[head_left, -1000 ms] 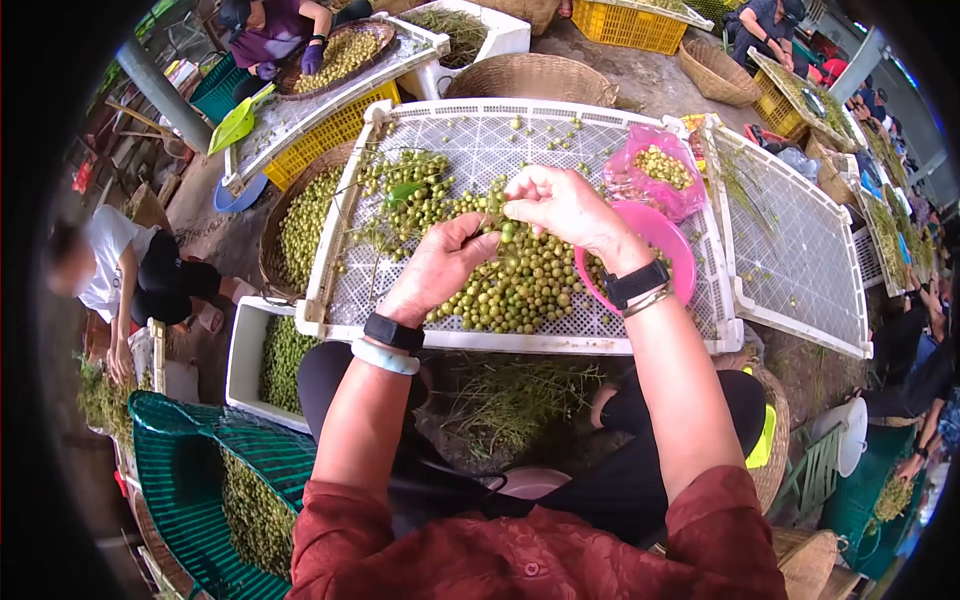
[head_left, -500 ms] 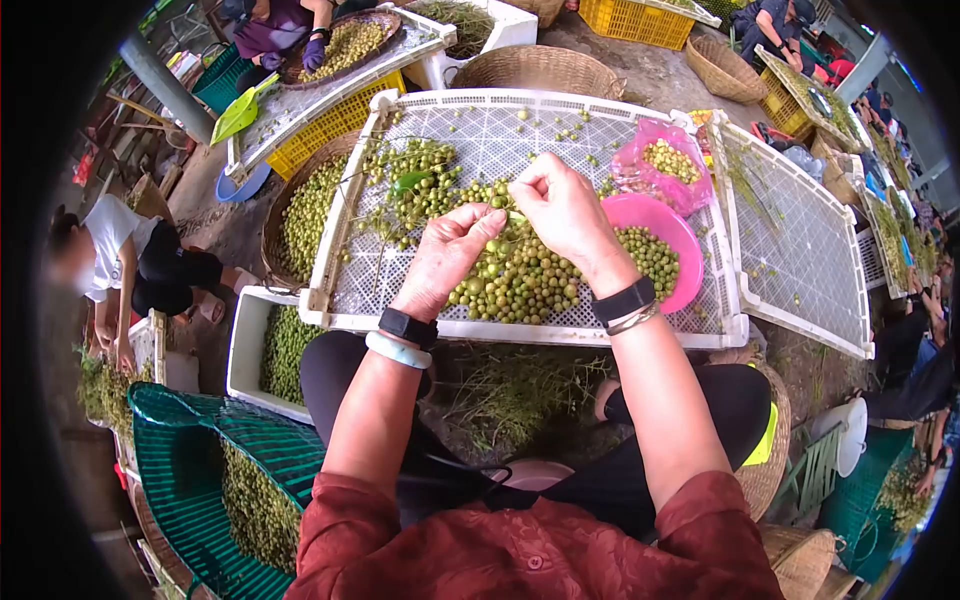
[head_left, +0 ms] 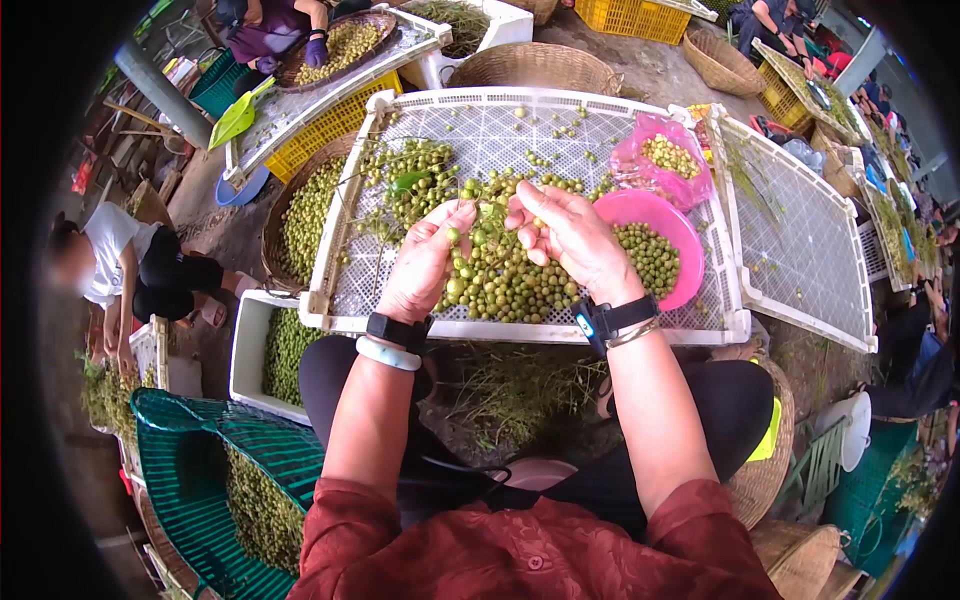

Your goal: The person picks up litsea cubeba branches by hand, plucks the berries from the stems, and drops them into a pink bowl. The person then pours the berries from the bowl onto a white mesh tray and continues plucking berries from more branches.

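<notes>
Over a white mesh tray (head_left: 480,118), my left hand (head_left: 432,258) pinches a thin stem with small green fruits on it. My right hand (head_left: 572,238) is just to its right, palm turned inward, fingers curled and apart near the same sprig. Loose green and yellowish fruits (head_left: 510,285) are heaped below both hands. A bunch of fruits on stems (head_left: 405,180) lies at the tray's left. At the right of the tray are a pink bowl (head_left: 685,245) of green fruits and a pink bag (head_left: 668,162) of paler fruits.
A white box (head_left: 245,350) and a green basket (head_left: 180,470) of fruits stand at lower left. Another mesh tray (head_left: 800,240) adjoins on the right. Wicker baskets (head_left: 535,68) stand behind. A person in a white shirt (head_left: 115,240) is at left; more people work farther back.
My right hand has turned palm inward and its fingers have loosened. My left hand has shifted slightly left, and the sprig with fruits now shows between the hands.
</notes>
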The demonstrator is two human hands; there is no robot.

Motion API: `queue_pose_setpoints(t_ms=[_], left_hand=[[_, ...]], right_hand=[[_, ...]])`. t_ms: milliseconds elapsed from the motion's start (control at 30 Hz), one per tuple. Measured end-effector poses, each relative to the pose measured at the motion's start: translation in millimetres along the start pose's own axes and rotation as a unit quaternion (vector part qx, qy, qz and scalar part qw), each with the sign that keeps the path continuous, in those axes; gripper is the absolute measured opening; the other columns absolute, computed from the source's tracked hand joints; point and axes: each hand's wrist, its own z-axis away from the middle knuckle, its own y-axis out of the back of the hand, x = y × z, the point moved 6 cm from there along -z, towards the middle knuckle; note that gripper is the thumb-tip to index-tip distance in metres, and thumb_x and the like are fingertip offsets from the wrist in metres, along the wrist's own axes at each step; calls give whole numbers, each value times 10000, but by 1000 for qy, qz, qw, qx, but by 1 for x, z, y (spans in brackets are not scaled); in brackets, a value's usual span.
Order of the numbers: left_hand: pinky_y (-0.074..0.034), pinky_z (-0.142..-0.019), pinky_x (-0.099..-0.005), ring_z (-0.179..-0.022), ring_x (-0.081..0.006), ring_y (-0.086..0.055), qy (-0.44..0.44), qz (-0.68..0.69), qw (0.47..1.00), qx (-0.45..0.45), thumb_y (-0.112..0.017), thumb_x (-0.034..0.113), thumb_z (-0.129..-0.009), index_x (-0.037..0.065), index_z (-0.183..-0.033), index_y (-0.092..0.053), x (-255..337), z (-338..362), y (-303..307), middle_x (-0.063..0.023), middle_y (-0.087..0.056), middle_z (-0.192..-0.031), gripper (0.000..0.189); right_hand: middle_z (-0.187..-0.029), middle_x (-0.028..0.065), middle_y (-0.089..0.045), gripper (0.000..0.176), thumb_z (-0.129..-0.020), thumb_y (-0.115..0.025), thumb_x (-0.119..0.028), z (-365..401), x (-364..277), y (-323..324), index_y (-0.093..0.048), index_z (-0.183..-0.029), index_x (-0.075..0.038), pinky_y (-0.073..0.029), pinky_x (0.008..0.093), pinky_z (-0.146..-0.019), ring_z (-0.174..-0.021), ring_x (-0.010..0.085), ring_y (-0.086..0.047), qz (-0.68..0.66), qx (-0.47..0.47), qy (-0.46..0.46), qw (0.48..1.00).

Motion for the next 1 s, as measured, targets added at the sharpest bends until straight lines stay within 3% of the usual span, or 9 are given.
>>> queue_pose_setpoints(t_ms=[100, 200, 367, 500, 567, 667, 800, 900, 1000], left_hand=[[-331, -519, -179, -579, -46, -433, 18, 59, 998, 17, -580, 214, -925, 75, -1046, -590, 3, 5, -1, 60, -514, -767, 185], [-275, -462, -162, -614, -27, -443, 5, 93, 996, 1, -588, 283, -920, 134, -954, -593, -1, 3, 1, 78, -502, -730, 153], [-304, -476, -176, -610, -38, -442, 4, 90, 996, 2, -569, 259, -934, 121, -927, -580, -1, 3, -4, 63, -516, -760, 139], [-339, -501, -182, -626, -31, -445, 11, 106, 994, -27, -539, 251, -953, 132, -876, -581, 0, 4, -4, 56, -539, -775, 147], [-384, -535, -177, -627, -26, -447, 15, 105, 994, -38, -536, 218, -955, 133, -857, -584, -3, 4, -1, 59, -555, -800, 139], [-295, -481, -183, -586, -50, -422, 19, 98, 994, 45, -575, 203, -928, 131, -859, -557, -1, 6, 3, 56, -511, -752, 101], [-283, -470, -169, -584, -31, -426, 18, 100, 995, 16, -581, 200, -924, 146, -848, -551, 0, 8, 2, 71, -514, -763, 98], [-407, -551, -178, -656, -22, -477, 37, 104, 993, -42, -581, 197, -923, 126, -957, -615, -9, 6, 3, 84, -561, -840, 85], [-413, -557, -180, -692, -26, -504, 41, 60, 996, -46, -600, 234, -910, 120, -987, -617, -12, 6, 5, 79, -585, -877, 138]], right_hand=[[-786, 15, -586, 318, -895, -628, -354, -1, 2, -4, -581, -928, -41, -418, 166, -467, -590, 39, -527, 21, -8, 12, 1000], [-803, 19, -598, 285, -875, -664, -299, 7, 11, -14, -574, -938, -36, -430, 171, -482, -591, 47, -529, 67, -48, 15, 996], [-741, 34, -602, 171, -866, -652, -104, 3, 24, -23, -551, -963, -5, -491, 215, -513, -604, 92, -583, 7, -32, 28, 999], [-715, 43, -588, 105, -878, -616, -63, 0, 24, -21, -534, -919, -10, -463, 207, -481, -555, 97, -561, -58, 13, 61, 996], [-703, 35, -572, 100, -882, -612, -66, -1, 23, -16, -534, -919, -15, -433, 202, -459, -540, 85, -535, -68, 1, 70, 995], [-709, 18, -552, 102, -897, -608, -98, 1, 20, -7, -539, -919, -27, -374, 191, -430, -528, 58, -484, -81, 27, 64, 994], [-733, 7, -556, 141, -911, -611, -168, -4, 18, -3, -563, -925, -36, -363, 181, -430, -545, 40, -477, -67, 22, 14, 997], [-725, -9, -546, 160, -913, -615, -198, -10, 18, -9, -586, -929, -42, -361, 175, -435, -538, 36, -462, -72, -9, -2, 997], [-723, -18, -544, 156, -911, -617, -196, -17, 11, -13, -585, -935, -45, -364, 175, -438, -538, 34, -459, -60, -16, 28, 998]])
